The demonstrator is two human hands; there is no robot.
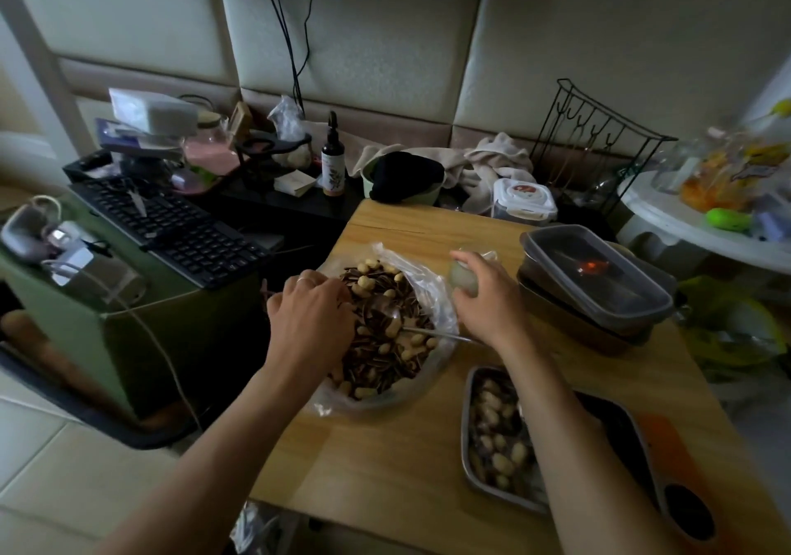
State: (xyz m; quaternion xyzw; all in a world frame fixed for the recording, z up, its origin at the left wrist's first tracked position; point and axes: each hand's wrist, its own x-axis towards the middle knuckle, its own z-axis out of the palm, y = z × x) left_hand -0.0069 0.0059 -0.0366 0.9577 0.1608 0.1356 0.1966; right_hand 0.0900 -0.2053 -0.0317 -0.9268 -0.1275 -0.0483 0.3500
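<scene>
Pale peanuts (366,283) sit mixed with dark striped sunflower seeds (371,367) under the left hand (310,310), whose fingers curl down into the heap with their tips hidden, so I cannot tell whether they pinch a nut. The right hand (488,295) wraps its fingers round a small cloudy container (464,277) at the right rim of the clear plastic bag (433,287). A metal spoon (387,313) lies idle in the mix. This looks like the sorting step, and the next move likely calls for lifting a peanut free of the seeds and carrying it to the container or to the steel tray (466,426) nearer on the wooden table (385,469).
</scene>
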